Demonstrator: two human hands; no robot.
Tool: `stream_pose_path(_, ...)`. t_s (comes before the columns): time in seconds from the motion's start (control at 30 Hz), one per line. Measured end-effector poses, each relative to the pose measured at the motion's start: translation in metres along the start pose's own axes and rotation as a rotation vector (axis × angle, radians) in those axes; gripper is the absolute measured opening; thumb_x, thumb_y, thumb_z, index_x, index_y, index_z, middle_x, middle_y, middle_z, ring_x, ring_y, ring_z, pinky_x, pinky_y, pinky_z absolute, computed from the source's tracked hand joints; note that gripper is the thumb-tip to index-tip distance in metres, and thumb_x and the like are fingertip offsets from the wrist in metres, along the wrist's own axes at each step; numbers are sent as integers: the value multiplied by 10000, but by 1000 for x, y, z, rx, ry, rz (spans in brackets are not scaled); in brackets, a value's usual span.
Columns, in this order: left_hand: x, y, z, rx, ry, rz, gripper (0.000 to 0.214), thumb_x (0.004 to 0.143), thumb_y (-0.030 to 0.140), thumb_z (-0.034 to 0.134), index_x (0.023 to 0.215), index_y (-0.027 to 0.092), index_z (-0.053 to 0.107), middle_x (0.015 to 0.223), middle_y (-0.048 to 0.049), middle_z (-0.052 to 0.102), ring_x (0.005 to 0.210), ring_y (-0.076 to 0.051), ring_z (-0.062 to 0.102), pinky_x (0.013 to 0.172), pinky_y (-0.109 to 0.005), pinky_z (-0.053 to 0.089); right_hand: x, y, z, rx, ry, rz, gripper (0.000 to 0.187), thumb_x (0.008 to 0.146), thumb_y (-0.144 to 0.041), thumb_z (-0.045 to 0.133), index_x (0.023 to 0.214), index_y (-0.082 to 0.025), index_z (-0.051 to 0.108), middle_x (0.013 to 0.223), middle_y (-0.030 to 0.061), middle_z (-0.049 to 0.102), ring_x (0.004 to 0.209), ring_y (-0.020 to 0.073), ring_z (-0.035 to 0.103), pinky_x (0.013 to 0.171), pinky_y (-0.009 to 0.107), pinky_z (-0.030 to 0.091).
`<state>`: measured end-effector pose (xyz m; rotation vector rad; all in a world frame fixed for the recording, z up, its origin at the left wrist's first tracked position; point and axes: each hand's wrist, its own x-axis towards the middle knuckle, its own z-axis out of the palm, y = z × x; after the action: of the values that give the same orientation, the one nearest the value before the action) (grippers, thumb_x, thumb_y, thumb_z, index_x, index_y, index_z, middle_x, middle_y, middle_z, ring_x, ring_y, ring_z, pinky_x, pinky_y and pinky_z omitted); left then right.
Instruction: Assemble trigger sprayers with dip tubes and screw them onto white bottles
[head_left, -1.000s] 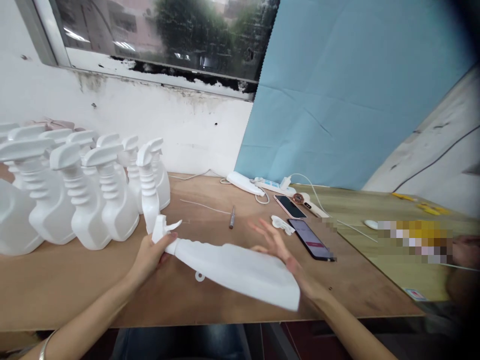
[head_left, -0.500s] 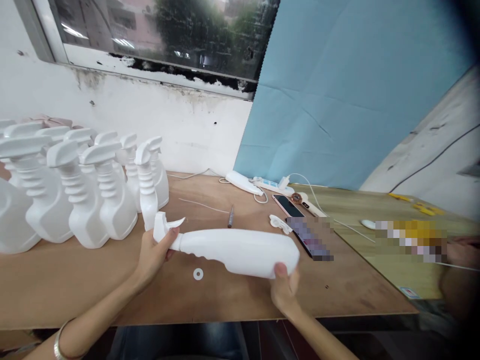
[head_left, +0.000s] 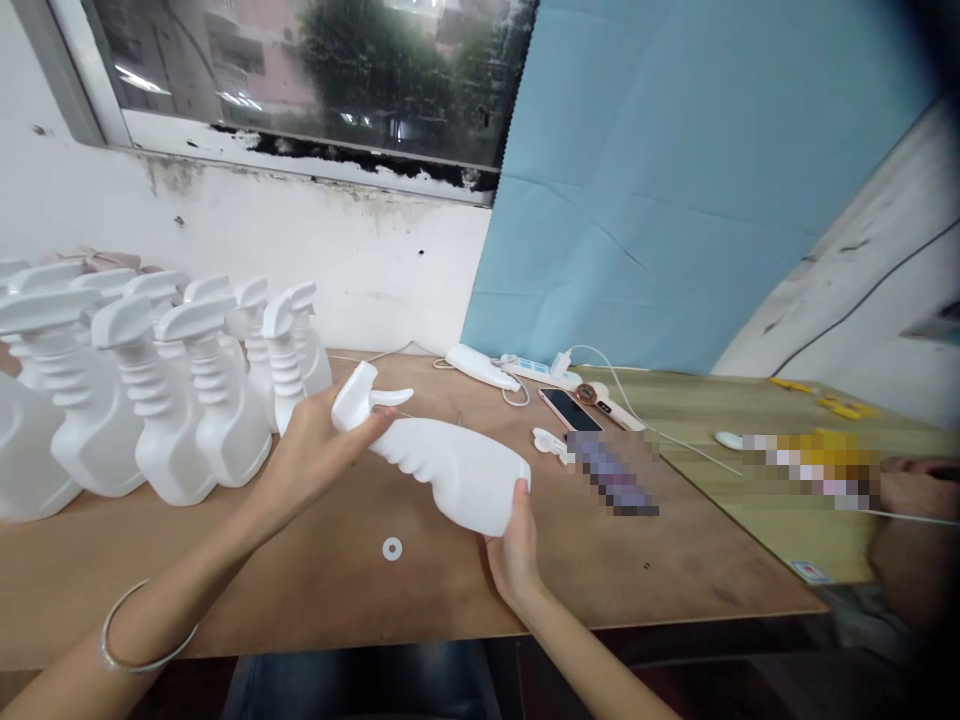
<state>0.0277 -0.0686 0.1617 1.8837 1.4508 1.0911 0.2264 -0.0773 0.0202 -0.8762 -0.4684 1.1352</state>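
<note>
Both my hands hold a white spray bottle (head_left: 442, 465) in the air above the wooden table (head_left: 300, 580), lying roughly level. My left hand (head_left: 315, 450) is closed round its trigger head and neck. My right hand (head_left: 514, 545) grips the bottle's base from below, thumb up on its end. A small white washer ring (head_left: 392, 548) lies on the table under the bottle.
Several white spray bottles (head_left: 150, 400) stand in rows at the left. A loose trigger head (head_left: 551, 443), a pink phone (head_left: 570, 410), a power strip (head_left: 525, 368) and cables lie beyond. Another person's hand (head_left: 911, 480) rests at the right. A blue sheet (head_left: 675, 200) hangs behind.
My right hand, open above the bottle a second ago, took hold of its base. Both hands then lifted the bottle off the table and raised its trigger end.
</note>
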Motion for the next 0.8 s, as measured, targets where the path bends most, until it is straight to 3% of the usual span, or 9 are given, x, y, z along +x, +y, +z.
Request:
stream_pose_path(0.1, -4, 11, -11, -185, -139, -8, 422, 744, 494, 500, 1035, 197, 422, 628, 18, 586, 500, -137, 531, 457, -241, 425, 10, -22, 4, 47, 6, -40, 504, 752, -493, 491, 1155, -191, 511, 1005, 50, 650, 841, 161, 622, 651, 245, 510)
stream_pose_path(0.2, -8, 7, -20, -351, -138, 19, 503, 786, 501, 428, 1187, 214, 325, 930, -69, 616, 717, -192, 604, 631, -338, 496, 19, -49, 4, 118, 20, -90, 431, 738, -472, 520, 1112, -257, 521, 936, -8, 659, 668, 111, 614, 487, 191, 481)
stream_pose_path(0.3, -8, -5, -23, -356, -78, 28, 446, 806, 482, 401, 1161, 212, 380, 1045, -93, 582, 928, -236, 563, 786, -403, 453, 24, -64, 1, 130, 19, -65, 382, 719, -462, 550, 1049, -269, 546, 868, -32, 654, 568, 94, 577, 395, 171, 438)
stream_pose_path(0.4, -7, -17, -22, -307, -70, 5, 394, 813, 475, 389, 1090, 203, 455, 1035, -94, 590, 993, -250, 528, 856, -431, 396, 24, -67, -5, 123, 9, -67, 366, 721, -455, 553, 1026, -252, 553, 847, -26, 646, 554, 86, 557, 377, 159, 418)
stream_pose_path(0.63, -8, -31, -17, -270, -47, 19, 363, 828, 450, 369, 1027, 185, 520, 1053, -86, 597, 1027, -235, 519, 872, -370, 386, 22, -56, -17, 13, 77, -80, 401, 737, -454, 535, 1087, -257, 528, 929, -8, 650, 604, 113, 576, 416, 185, 434)
stream_pose_path(0.8, -6, -32, -5, -231, -45, 128, 360, 800, 423, 444, 1080, 207, 513, 1096, -55, 575, 1009, -213, 522, 834, -298, 408, 10, -38, -18, -118, 27, -113, 474, 756, -496, 490, 1106, -177, 514, 806, 31, 675, 529, 134, 576, 349, 189, 380)
